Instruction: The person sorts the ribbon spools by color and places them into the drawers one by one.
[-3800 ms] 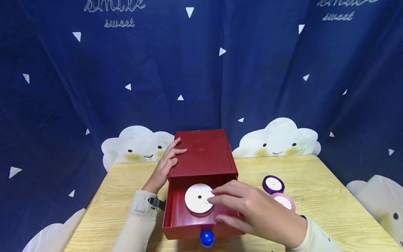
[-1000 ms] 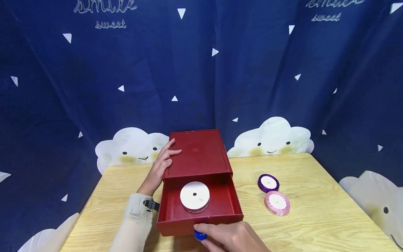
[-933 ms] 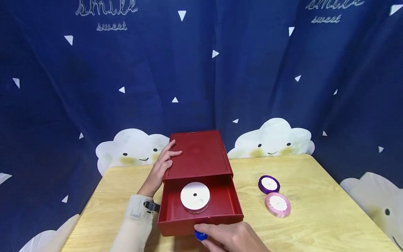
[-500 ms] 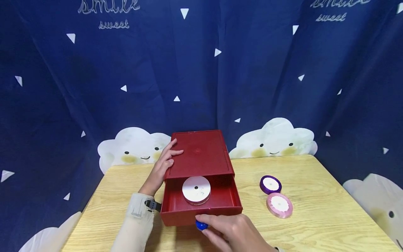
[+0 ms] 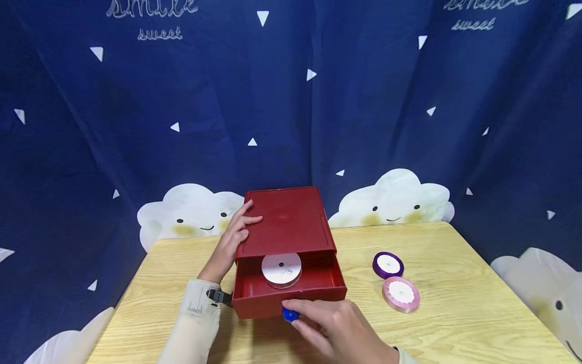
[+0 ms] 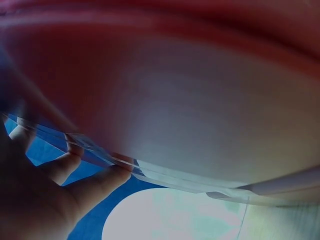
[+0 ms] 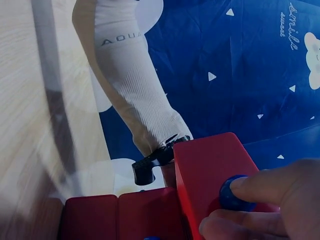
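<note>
A dark red drawer box (image 5: pixel 286 222) stands on the table, its top drawer (image 5: pixel 254 307) partly pulled out. My right hand (image 5: pixel 338 323) pinches the blue round knob (image 5: pixel 290 315) on the drawer front between thumb and fingers; the right wrist view shows this grip on the knob (image 7: pixel 234 194) too. Inside the drawer lies a white-faced ribbon spool (image 5: pixel 281 270), its far edge reaching the box's top panel. My left hand (image 5: pixel 227 245) rests against the box's left side, spread fingertips over the top edge. In the left wrist view, its fingers (image 6: pixel 100 187) lie along the box.
To the right on the wooden table (image 5: pixel 454 288) lie a purple ribbon spool (image 5: pixel 388 265) and a pink ribbon spool (image 5: pixel 401 294), side by side. More red drawer fronts (image 7: pixel 90 215) show below the pulled-out one. A blue curtain (image 5: pixel 282 101) hangs behind.
My right hand has gone from the white-faced spool to the blue knob. The drawer has slid partway inward, carrying the spool toward the box's top panel. My left hand stays on the box.
</note>
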{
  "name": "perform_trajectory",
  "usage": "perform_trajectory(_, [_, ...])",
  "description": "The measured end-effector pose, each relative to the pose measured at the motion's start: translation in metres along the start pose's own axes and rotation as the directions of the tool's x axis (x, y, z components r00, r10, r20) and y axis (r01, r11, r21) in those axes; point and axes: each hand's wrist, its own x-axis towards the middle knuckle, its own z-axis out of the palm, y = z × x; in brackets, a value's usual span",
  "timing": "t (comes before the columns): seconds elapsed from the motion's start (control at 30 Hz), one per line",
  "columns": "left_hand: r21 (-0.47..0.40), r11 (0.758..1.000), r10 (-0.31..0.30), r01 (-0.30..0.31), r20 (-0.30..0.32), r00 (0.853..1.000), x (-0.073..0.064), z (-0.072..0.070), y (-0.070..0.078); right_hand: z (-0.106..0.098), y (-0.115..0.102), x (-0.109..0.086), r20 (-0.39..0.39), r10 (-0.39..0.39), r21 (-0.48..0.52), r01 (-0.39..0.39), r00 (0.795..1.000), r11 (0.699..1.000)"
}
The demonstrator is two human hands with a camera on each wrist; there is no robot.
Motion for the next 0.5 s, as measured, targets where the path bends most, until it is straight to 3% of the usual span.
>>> perform_trajectory(0.3, [-0.023, 1.000, 0.006, -0.006, 0.001, 1.000, 0.0010, -0.0013, -0.0072, -0.0002, 0.0030, 0.0033, 0.026, 0.085, 0.014, -0.085, 0.996, 0.996])
perform_trajectory(0.5, [-0.035, 0.999, 0.001, -0.001, 0.002, 1.000, 0.0003, -0.0007, -0.0029, 0.0039, 0.0080, 0.0051, -0.058, 0.009, -0.026, -0.010, 0.998, 1.000])
